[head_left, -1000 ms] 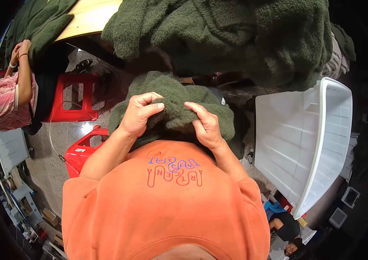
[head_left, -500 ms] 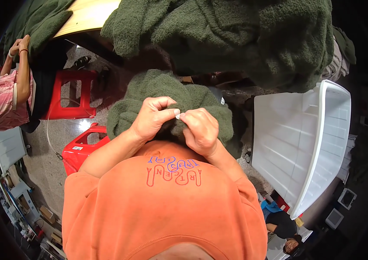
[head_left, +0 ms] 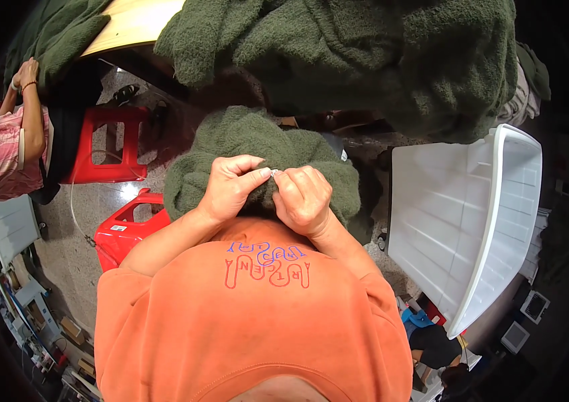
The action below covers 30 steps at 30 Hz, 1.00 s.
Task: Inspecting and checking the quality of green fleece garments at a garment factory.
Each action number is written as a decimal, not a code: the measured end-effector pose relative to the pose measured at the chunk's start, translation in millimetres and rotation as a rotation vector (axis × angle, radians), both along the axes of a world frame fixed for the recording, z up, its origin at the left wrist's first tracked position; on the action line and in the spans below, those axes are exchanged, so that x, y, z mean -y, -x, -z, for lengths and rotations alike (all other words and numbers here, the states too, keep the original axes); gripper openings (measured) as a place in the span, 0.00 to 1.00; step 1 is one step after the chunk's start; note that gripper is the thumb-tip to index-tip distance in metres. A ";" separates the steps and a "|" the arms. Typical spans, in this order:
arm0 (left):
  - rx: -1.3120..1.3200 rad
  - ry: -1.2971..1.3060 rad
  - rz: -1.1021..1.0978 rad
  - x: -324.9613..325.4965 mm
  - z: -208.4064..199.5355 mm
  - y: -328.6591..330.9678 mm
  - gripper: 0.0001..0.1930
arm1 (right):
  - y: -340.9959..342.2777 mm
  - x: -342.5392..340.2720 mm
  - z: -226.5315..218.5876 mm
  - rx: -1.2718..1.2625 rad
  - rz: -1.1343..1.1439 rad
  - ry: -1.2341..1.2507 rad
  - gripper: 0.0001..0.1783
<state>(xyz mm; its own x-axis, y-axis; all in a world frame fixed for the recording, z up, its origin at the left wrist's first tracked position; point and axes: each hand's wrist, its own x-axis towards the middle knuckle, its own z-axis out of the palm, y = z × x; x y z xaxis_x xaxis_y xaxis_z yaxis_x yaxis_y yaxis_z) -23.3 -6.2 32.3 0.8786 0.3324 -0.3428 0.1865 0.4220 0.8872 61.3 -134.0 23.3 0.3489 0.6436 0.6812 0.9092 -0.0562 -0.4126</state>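
An orange shirt (head_left: 251,328) fills the lower foreground, and both forearms rise from it. The left hand (head_left: 231,187) and the right hand (head_left: 303,199) are brought together over a dark green fleece garment (head_left: 257,144), which is bunched in the lap just in front of the chest. A small pale, shiny item (head_left: 274,173) is pinched between the fingertips of both hands at the top edge of the garment; what it is cannot be told. A red plastic stool (head_left: 123,231) is seen just left of the left forearm on the floor, and a second red stool (head_left: 107,144) stands beyond it. A white plastic crate (head_left: 472,221) is tilted at the right. Farther off, a large heap of the same green fleece (head_left: 365,60) is draped over the worktop (head_left: 130,23). At the far left, another person in a pink top (head_left: 0,161) is seated.
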 end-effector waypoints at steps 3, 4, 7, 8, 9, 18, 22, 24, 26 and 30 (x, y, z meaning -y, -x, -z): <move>0.052 -0.227 -0.031 3.0 0.4 1.5 0.05 | 3.2 -2.8 0.0 -0.028 0.008 0.030 0.18; 0.083 -0.350 -0.044 3.6 0.6 2.0 0.06 | 4.8 -4.0 -0.4 -0.067 0.006 0.061 0.17; 0.129 -0.498 -0.047 2.7 1.5 3.1 0.06 | 3.1 -6.3 -2.4 -0.199 -0.028 0.080 0.15; 0.138 -0.500 -0.056 2.2 1.8 3.5 0.06 | 1.0 -6.9 -3.1 -0.287 -0.066 0.042 0.14; 0.126 -0.502 -0.052 2.1 1.9 3.9 0.06 | -2.4 -6.6 -3.8 -0.293 -0.065 0.068 0.14; 0.196 -0.589 -0.013 -0.6 -2.4 4.2 0.08 | -13.5 3.1 -4.2 -0.762 -0.205 0.241 0.19; 0.183 -0.649 0.048 -2.3 -5.8 5.9 0.09 | -14.3 4.2 -3.6 -0.585 -0.193 0.264 0.20; 0.168 -0.616 0.036 -1.6 -6.7 7.5 0.09 | -15.4 5.0 -4.2 -0.487 -0.220 0.279 0.19; 0.152 -0.581 0.022 -1.1 -7.0 9.0 0.09 | -15.7 5.9 -5.1 -0.601 -0.227 0.276 0.18; 0.136 -0.489 0.058 -0.9 -7.4 11.2 0.09 | -14.5 8.0 -7.8 -0.701 -0.240 0.201 0.13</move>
